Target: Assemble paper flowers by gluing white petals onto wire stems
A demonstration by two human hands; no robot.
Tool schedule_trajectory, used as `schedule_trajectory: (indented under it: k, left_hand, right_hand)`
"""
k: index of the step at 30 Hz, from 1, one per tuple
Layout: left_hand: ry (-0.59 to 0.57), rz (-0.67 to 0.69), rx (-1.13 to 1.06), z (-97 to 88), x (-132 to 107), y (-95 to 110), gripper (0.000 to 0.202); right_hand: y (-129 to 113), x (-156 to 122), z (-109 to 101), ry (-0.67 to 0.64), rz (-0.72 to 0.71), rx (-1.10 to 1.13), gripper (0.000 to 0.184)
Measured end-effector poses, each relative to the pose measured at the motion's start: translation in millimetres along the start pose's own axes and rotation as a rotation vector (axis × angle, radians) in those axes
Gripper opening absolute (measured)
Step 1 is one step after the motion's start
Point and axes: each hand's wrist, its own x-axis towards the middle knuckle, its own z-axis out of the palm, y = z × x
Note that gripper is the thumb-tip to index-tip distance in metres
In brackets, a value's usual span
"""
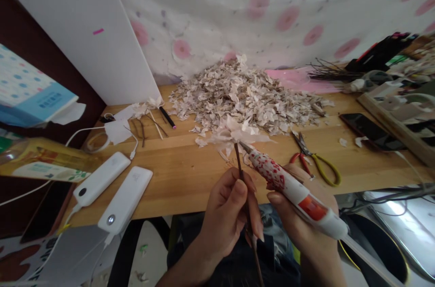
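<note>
My left hand (226, 219) is closed around a thin brown twig (249, 237), thumb and fingers wrapped about its middle. At the twig's upper end is a pale flower (234, 131) made of thin, papery petals. My right hand (309, 223) grips a white and red hot-glue pen (292, 187), with a whitish stick coming out of its back end. The pen's metal tip points at the flower's base, close to the top of the twig; whether it touches cannot be made out. Some of my right fingers are hidden behind the pen.
Behind the flower lies a large heap of pale petal flakes (244, 92). Red and yellow-handled pliers (316, 162) and a phone (370, 131) are at the right. Two white power banks (125, 201), a black marker (167, 117) and an oil-coloured bottle (47, 158) are at the left.
</note>
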Motion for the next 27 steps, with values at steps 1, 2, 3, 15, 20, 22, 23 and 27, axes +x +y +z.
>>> schedule_trajectory:
  k: [1, 2, 3, 15, 20, 22, 23, 27]
  left_hand:
    - [0.006, 0.001, 0.001, 0.3, -0.1, 0.3, 0.028]
    - [0.014, 0.004, 0.003, 0.6, -0.2, 0.6, 0.028]
    - [0.024, 0.007, 0.005, 0.8, -0.5, 1.0, 0.028]
    - [-0.024, -0.014, -0.028, 0.3, -0.1, 1.7, 0.030]
    - [-0.014, 0.006, -0.016, 2.7, 0.4, 2.8, 0.028]
    - [-0.014, 0.001, -0.006, 3.1, 0.2, 2.9, 0.029]
    - [-0.021, -0.002, -0.005, 3.2, 0.1, 2.9, 0.030]
    - [-0.041, 0.005, -0.007, 3.3, 0.0, 3.0, 0.033]
  right_hand:
    - [0.2, -0.3, -0.2, -0.003, 0.000, -0.004, 0.017]
    - [0.3, -0.5, -0.5, -0.002, 0.004, -0.002, 0.018]
    - [0.4, -0.7, -0.8, -0.005, 0.011, 0.002, 0.019]
    - [-2.9, 0.8, -2.2, 0.003, 0.023, 0.026, 0.010]
    - [-2.9, -0.3, -2.6, -0.018, 0.043, 0.037, 0.013]
    - [-1.8, -0.7, -1.7, -0.022, 0.047, 0.032, 0.014]
    - [-1.3, -0.8, -1.2, -0.021, 0.049, 0.035, 0.014]
    - [-0.6, -1.0, -0.5, -0.018, 0.045, 0.035, 0.018]
